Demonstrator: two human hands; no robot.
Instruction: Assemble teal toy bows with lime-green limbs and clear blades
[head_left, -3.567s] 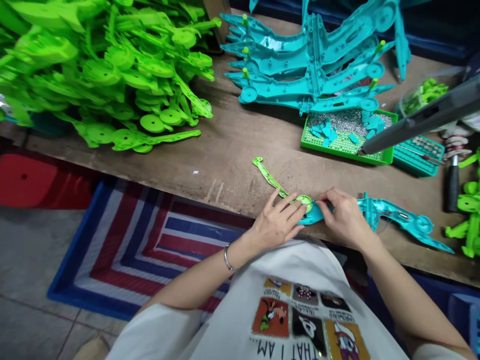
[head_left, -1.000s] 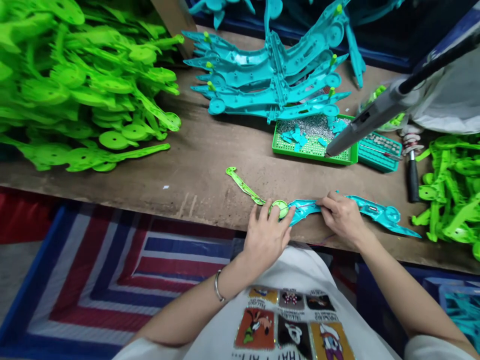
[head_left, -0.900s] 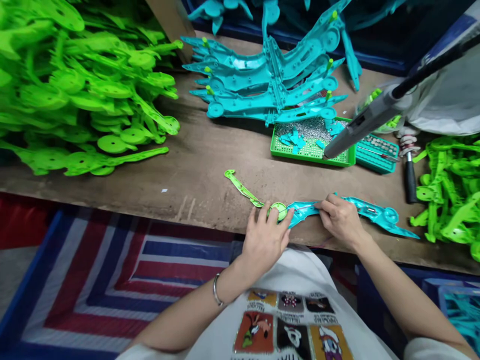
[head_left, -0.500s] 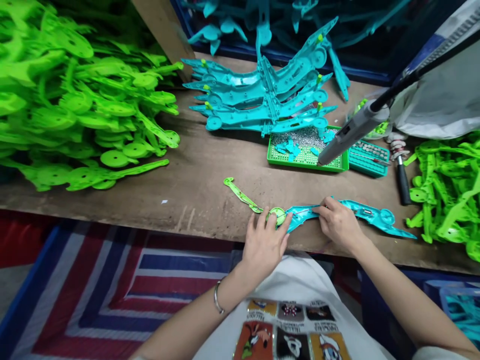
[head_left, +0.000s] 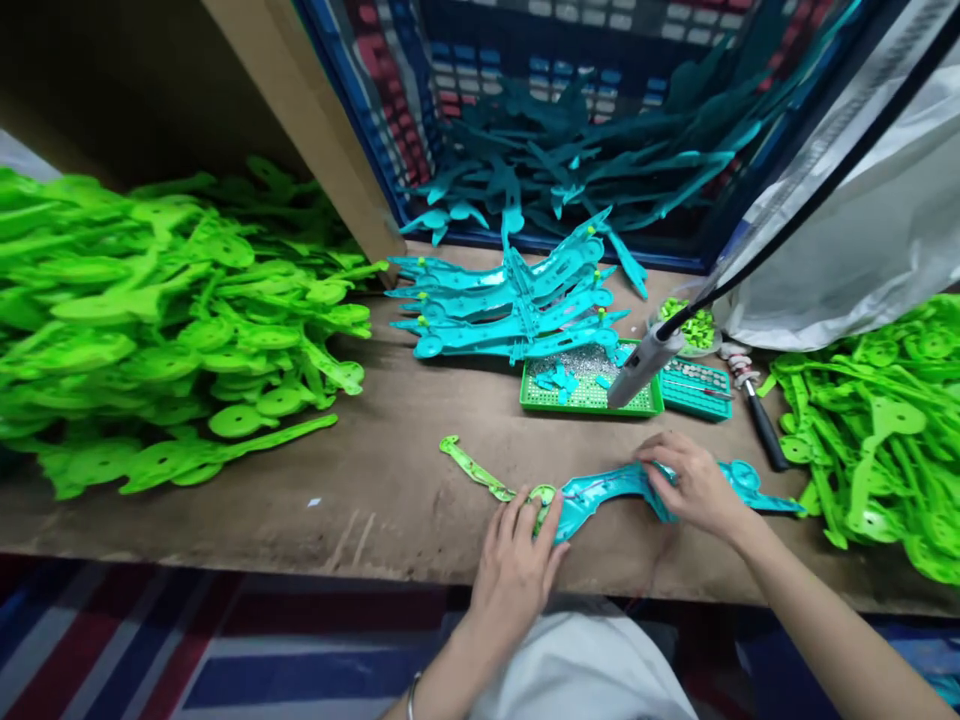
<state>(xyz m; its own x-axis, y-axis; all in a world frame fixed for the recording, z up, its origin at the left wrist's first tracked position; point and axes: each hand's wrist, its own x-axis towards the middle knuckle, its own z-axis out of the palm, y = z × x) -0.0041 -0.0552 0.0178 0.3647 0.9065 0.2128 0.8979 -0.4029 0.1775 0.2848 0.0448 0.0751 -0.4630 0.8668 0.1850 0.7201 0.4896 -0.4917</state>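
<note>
A long teal plastic shell (head_left: 609,489) lies near the front edge of the wooden bench (head_left: 390,480). A thin green plastic arm (head_left: 480,471) with a round end lies against the shell's left tip. My left hand (head_left: 517,565) presses its fingers on that round end and the teal tip. My right hand (head_left: 694,484) rests on the middle of the teal shell, fingers curled over its top edge.
A heap of green parts (head_left: 165,320) fills the left. Stacked teal shells (head_left: 510,310) lie at the back. A green tray (head_left: 589,385) of screws, a hanging grey electric screwdriver (head_left: 637,365), a teal tray (head_left: 694,385), a black-handled tool (head_left: 765,435), more green parts (head_left: 877,430).
The view has tilted upward, showing the crate of teal parts behind. My right hand has slid to the right along the teal shell. My left hand stays on the round green end.
</note>
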